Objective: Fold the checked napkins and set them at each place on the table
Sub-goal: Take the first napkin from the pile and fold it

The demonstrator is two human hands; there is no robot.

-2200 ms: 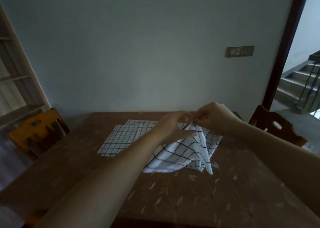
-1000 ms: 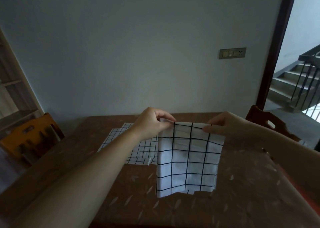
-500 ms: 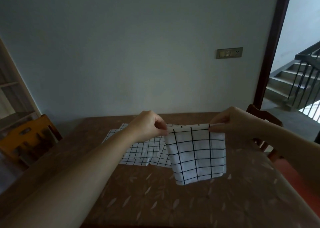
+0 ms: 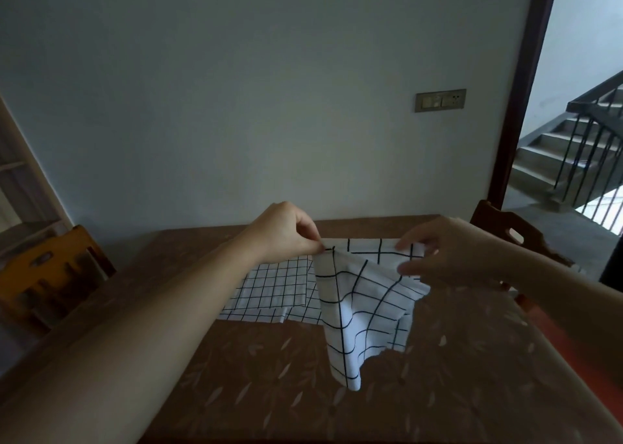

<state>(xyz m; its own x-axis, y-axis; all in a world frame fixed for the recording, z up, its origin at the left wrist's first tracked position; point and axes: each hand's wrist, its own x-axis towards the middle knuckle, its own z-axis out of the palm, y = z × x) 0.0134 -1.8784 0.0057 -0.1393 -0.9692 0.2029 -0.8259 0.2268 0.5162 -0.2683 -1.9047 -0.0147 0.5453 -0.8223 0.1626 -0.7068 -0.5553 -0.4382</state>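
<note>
Both hands hold one checked napkin [image 4: 357, 308] in the air: left hand [image 4: 286, 233] pinches its top corner, right hand [image 4: 445, 254] grips the opposite top edge. Cloth droops toward six o'clock above the surface [image 4: 438, 393]. More checked napkins [image 4: 273, 292] lie flat at nine o'clock.

white napkin [image 4: 357, 312] with black checks, brown leaf-patterned table [image 4: 421, 393], orange chair [image 4: 50, 275], grey wall [image 4: 236, 106]
</note>
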